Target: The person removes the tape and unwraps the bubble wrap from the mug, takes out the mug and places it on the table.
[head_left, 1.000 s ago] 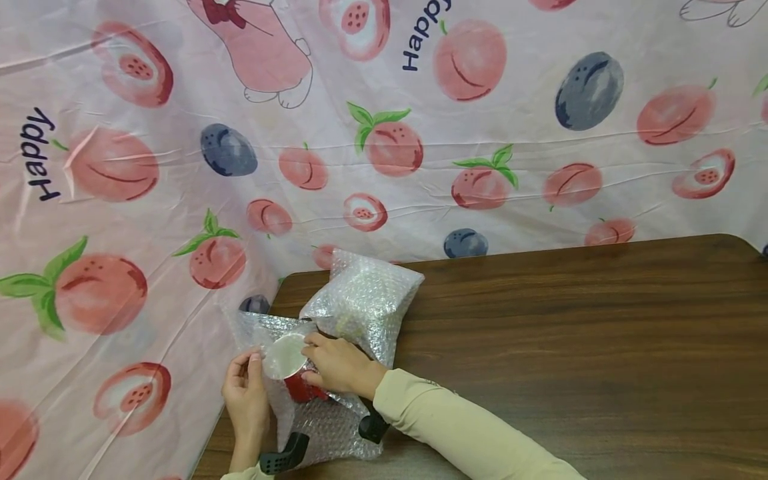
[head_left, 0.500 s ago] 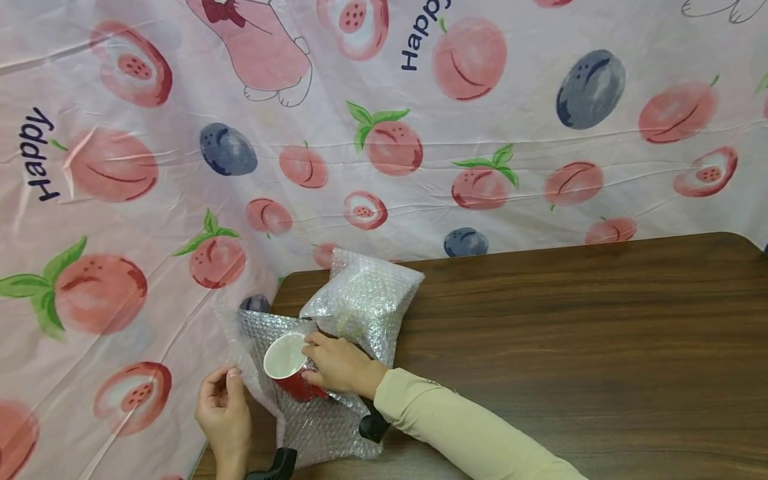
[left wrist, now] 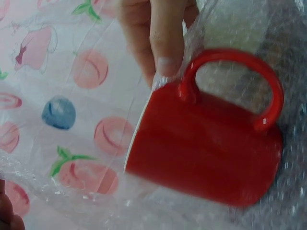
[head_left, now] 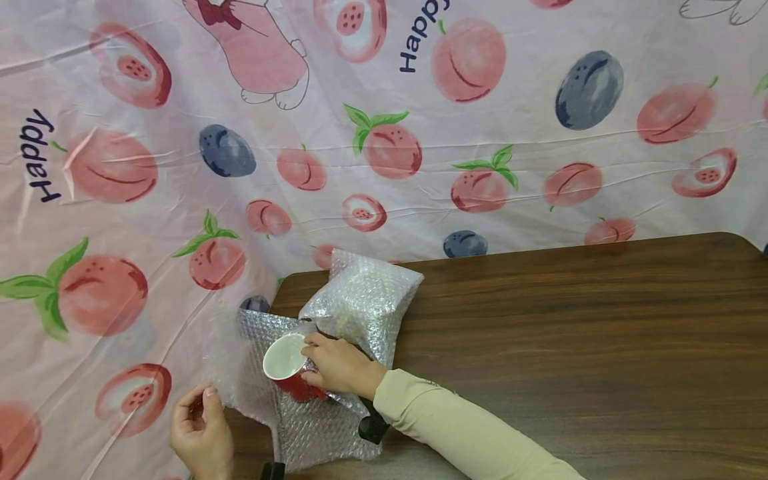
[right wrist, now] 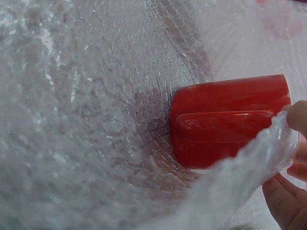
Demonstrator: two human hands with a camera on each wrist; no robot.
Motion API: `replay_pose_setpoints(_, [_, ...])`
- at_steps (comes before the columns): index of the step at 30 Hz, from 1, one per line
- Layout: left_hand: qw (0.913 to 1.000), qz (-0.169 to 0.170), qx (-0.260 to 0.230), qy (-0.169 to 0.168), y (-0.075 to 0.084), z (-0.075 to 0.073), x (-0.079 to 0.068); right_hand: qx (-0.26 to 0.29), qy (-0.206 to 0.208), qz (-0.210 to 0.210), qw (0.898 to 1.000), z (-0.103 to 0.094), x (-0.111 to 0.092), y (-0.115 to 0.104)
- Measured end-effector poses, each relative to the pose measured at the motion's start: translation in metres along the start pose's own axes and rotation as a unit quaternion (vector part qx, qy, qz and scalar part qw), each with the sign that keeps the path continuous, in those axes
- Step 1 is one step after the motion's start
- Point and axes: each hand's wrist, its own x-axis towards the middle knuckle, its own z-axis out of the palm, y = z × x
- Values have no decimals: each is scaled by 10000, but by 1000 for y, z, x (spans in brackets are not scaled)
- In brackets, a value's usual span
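A red mug (head_left: 294, 385) with a white inside lies tilted on a sheet of bubble wrap (head_left: 327, 430), its mouth toward the upper left. My right hand (head_left: 339, 363) grips the mug at the rim, with a fold of wrap caught between its fingers and the mug. The mug's loop handle is plain in the left wrist view, where the red mug (left wrist: 206, 148) fills the middle. Left of the mug, my left hand (head_left: 203, 433) pinches the sheet's loose edge between thumb and finger and holds it out sideways. Only fingertips of that hand show in the left wrist view.
Behind the mug a puffy bubble-wrapped bundle (head_left: 366, 297) sits at the back left of the brown wooden table (head_left: 540, 347). A fruit-print cloth (head_left: 180, 267) hangs along the left and back edges. Dark wrist-camera mounts (head_left: 373, 428) stand near the wrists.
My left hand has moved left and toward me, drawing the bubble wrap edge off the mug's mouth and spreading it out. The right hand and mug have stayed in place.
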Motion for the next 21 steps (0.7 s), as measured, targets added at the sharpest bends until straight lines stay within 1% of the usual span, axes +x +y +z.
replay_pose_setpoints(1, [9999,17,88,122,1,-2,0,15,-4,9,10000,0,0,0])
replay_pose_setpoints(2, [9992,-72,297,249,7,-3,0,13,-2,12,10000,0,0,0])
replay_pose_setpoints(5, [9962,11,738,465,17,-8,0,9,13,10,10000,0,-1,0])
replay_pose_setpoints(8, [9874,56,1437,659,23,-14,-1,-21,23,11,10000,0,-1,0])
replay_pose_setpoints(10, [9830,-1,1659,787,20,-22,0,-42,25,10,10000,0,-1,0])
replay_pose_setpoints(11, [9807,-53,1755,863,17,-26,0,-50,24,9,10000,0,-1,0])
replay_pose_setpoints(13, [9754,-58,1972,982,5,-39,1,-44,15,16,10000,0,-1,0])
replay_pose_setpoints(17, [9592,56,2611,1081,-31,-71,4,-6,18,20,10000,0,-1,0])
replay_pose_setpoints(19, [9509,-12,2894,1094,-51,-88,6,2,27,35,10000,1,-1,0])
replay_pose_setpoints(21, [9416,-183,3190,1059,-66,-101,9,-22,44,49,10000,1,-1,0])
